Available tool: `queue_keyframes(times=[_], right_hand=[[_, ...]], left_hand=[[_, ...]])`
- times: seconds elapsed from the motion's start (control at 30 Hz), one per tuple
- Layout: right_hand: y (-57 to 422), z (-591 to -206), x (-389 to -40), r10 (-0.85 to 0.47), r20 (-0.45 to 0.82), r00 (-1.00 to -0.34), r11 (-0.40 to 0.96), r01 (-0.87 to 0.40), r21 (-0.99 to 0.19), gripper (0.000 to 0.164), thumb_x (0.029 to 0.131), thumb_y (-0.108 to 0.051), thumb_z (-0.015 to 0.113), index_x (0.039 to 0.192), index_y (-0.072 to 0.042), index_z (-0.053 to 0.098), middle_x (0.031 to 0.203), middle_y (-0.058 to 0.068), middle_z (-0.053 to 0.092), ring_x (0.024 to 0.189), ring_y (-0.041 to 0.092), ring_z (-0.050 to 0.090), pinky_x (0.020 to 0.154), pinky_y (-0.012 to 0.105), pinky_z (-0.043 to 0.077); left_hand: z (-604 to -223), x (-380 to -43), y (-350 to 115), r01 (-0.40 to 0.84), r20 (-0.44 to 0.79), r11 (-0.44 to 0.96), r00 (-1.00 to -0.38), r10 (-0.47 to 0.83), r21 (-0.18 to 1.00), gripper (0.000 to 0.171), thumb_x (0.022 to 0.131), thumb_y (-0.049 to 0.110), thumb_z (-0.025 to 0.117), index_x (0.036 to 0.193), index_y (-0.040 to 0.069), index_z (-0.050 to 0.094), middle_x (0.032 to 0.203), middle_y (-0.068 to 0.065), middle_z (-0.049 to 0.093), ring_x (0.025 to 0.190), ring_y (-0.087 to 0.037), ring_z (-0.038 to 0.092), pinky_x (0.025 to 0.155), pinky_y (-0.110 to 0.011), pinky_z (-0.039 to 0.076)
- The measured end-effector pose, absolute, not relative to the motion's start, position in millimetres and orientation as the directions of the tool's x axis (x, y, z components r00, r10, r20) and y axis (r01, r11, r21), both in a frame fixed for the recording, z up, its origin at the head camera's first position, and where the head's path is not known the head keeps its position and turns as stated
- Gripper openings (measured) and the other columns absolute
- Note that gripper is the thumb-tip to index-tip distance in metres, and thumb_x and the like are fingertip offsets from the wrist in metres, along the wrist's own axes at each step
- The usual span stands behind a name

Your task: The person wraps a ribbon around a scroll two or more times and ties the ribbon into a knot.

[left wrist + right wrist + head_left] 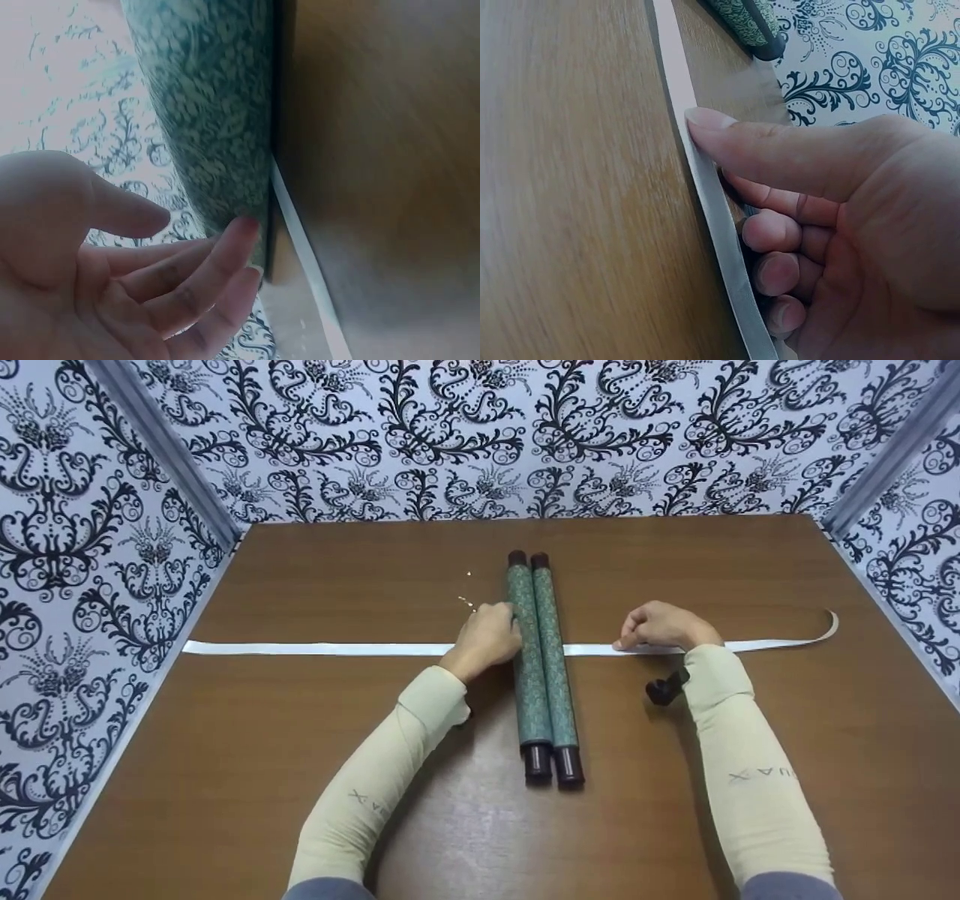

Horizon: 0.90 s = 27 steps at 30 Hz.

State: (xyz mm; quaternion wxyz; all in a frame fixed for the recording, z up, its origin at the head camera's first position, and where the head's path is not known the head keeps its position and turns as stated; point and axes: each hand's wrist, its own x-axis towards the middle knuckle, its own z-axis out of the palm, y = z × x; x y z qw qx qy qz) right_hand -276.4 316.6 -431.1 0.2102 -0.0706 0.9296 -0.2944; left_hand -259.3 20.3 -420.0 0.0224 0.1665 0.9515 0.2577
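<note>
A scroll with two green patterned rolls, the left roll point(531, 660) and the right roll point(553, 652), lies lengthwise on the table, its dark brown knobs at both ends. Beneath it a long white ribbon point(322, 649) runs crosswise and comes out on both sides. My left hand point(487, 637) is at the left roll's side; in the left wrist view its loosely bent fingers point(202, 281) reach the roll, with the thumb apart from them. To the right of the scroll, my right hand point(660, 626) pinches the ribbon point(720, 217) between thumb and curled index finger.
The brown wooden table point(300, 750) is bounded by patterned black-and-white walls point(457, 442) at the back and sides. Small pale specks point(466, 601) show beyond the left hand. At the far right the ribbon's end point(832, 624) curls up. A black device point(664, 690) hangs at the right wrist.
</note>
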Motion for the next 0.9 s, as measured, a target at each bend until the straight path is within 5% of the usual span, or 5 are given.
queue_keyframes(times=[0.1, 0.33, 0.9], right_hand=[[318, -432, -277, -0.251, -0.348, -0.903, 0.815, -0.003, -0.580, 0.023, 0.086, -0.029, 0.077, 0.085, -0.009, 0.067, 0.079, -0.003, 0.058, 0.078, 0.018, 0.051, 0.074, 0.034, 0.038], [317, -432, -279, -0.269, -0.344, -0.899, 0.797, -0.008, -0.604, 0.022, 0.085, -0.027, 0.077, 0.084, -0.007, 0.067, 0.075, -0.006, 0.057, 0.076, 0.015, 0.050, 0.072, 0.031, 0.039], [320, -428, -278, -0.283, -0.361, -0.888, 0.785, 0.002, -0.620, 0.023, 0.085, -0.026, 0.077, 0.086, -0.006, 0.067, 0.075, -0.006, 0.057, 0.073, 0.013, 0.048, 0.068, 0.029, 0.039]], left_hand=[[-422, -266, 16, 0.310, 0.050, 0.798, -0.942, 0.333, 0.516, 0.019, 0.098, 0.012, 0.052, 0.093, 0.001, 0.067, 0.087, -0.015, 0.068, 0.071, -0.022, 0.054, 0.068, -0.044, 0.051], [-426, -281, 3, 0.249, -0.028, 0.790, -0.948, 0.318, 0.561, 0.028, 0.098, 0.024, 0.057, 0.115, 0.005, 0.070, 0.102, -0.010, 0.072, 0.087, -0.025, 0.064, 0.080, -0.046, 0.053], [-419, -300, -37, 0.200, -0.222, 0.774, -0.888, 0.402, 0.601, 0.032, 0.095, 0.023, 0.062, 0.117, 0.000, 0.066, 0.117, -0.016, 0.067, 0.108, -0.031, 0.062, 0.094, -0.045, 0.049]])
